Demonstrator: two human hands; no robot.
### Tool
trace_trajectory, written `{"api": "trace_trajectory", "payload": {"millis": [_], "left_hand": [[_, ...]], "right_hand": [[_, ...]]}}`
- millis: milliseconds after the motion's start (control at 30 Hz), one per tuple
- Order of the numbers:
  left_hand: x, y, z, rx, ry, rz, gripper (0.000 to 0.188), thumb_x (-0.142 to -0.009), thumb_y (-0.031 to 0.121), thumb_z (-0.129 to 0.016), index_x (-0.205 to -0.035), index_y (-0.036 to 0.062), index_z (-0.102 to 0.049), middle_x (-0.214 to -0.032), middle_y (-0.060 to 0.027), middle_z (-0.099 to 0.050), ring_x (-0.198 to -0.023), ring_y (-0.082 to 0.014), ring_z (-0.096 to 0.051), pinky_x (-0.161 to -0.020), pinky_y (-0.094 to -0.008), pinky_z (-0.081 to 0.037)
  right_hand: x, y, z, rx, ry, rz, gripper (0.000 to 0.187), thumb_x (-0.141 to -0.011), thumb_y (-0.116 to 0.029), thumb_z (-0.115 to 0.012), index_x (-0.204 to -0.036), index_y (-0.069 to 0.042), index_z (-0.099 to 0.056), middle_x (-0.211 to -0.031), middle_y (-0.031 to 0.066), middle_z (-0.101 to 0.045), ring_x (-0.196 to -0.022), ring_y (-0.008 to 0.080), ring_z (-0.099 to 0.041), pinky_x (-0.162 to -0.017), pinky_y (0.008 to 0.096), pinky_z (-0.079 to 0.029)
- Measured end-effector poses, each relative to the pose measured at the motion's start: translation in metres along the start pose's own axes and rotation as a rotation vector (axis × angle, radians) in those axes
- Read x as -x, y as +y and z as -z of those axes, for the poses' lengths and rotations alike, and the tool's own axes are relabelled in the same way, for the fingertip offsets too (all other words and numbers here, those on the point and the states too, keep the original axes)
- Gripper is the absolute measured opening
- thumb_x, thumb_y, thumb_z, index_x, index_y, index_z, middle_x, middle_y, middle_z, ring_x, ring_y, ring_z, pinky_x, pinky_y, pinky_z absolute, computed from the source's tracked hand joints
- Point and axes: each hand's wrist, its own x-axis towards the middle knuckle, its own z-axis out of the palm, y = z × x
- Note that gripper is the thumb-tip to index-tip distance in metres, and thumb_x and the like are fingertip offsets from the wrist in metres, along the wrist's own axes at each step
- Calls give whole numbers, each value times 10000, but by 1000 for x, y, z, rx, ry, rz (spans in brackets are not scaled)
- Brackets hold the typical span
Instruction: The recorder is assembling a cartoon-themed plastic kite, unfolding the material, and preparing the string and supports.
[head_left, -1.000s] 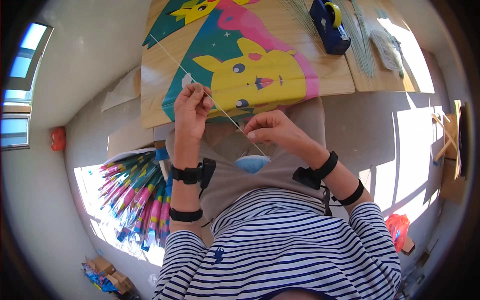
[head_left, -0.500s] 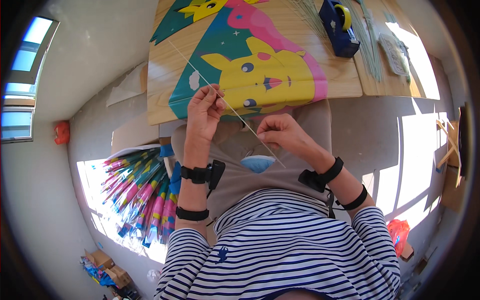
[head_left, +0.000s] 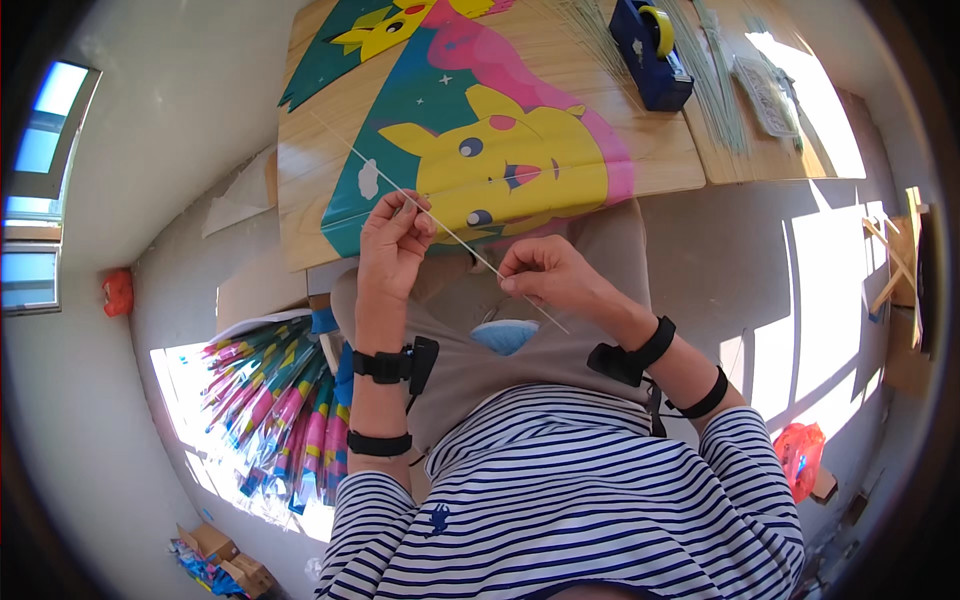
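A thin pale rod (head_left: 464, 243) slants across the front of my lap, its far end over the table and its near end by my right wrist. My left hand (head_left: 392, 246) pinches it between thumb and fingertips at the table's front edge. Lower down the rod, my right hand (head_left: 553, 274) is closed on it in a fingertip pinch. Just beyond the hands lies a printed sheet (head_left: 535, 140) with a yellow cartoon animal on green and pink. Its near edge reaches the table's front edge, partly behind my left hand.
The wooden table (head_left: 665, 165) holds a second printed sheet (head_left: 352, 50), a dark blue tape dispenser (head_left: 650, 60), bundles of thin rods (head_left: 712, 100) and a clear plastic box (head_left: 765, 97). Packed colourful sheets (head_left: 280, 405) lie at left. A light blue rounded thing (head_left: 505, 336) is below my hands.
The whole view has shifted slightly, so the table appears further left and lower. My right hand is a little nearer my left along the rod. Both hands still pinch it.
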Motion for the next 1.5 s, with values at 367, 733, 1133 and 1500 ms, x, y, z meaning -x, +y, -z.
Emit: {"api": "trace_trajectory", "payload": {"millis": [367, 733, 1133, 1500], "left_hand": [[4, 4, 9, 35, 11, 12, 59, -973, 51, -609, -1030, 45, -597, -962, -89, -623, -719, -135, -552, -677, -280, -481], [0, -4, -40, -98, -55, 54, 84, -960, 78, -631, -1033, 50, -599, -944, -79, -629, -711, -138, -560, -674, -286, -474], [-31, -49, -120, -91, -182, 147, 30, -960, 30, -582, -976, 15, -601, -890, -113, -669, -697, -162, -613, -657, -275, -509], [-41, -158, -202, -206, -304, 397, 41, -976, 42, -550, -974, 26, -588, -919, -101, -660, -698, -145, -608, -676, -280, -523]], "right_hand": [[-1, -16, 149, 195, 820, 249, 203, -890, -160, -687, -967, 27, -665, -783, 59, -657, -613, 117, -618, -582, 275, -498], [-37, -119, 281, 428, 1175, 11, 229, -798, -180, -740, -893, 24, -698, -750, 122, -681, -608, 192, -657, -526, 326, -521], [-22, -110, 295, 54, 1083, 120, 208, -825, -103, -732, -912, 35, -603, -875, 106, -656, -731, 189, -654, -623, 333, -546], [269, -27, 100, -95, 862, 203, 82, -860, -106, -659, -850, -25, -651, -851, 43, -660, -898, 142, -649, -835, 280, -471]]}}
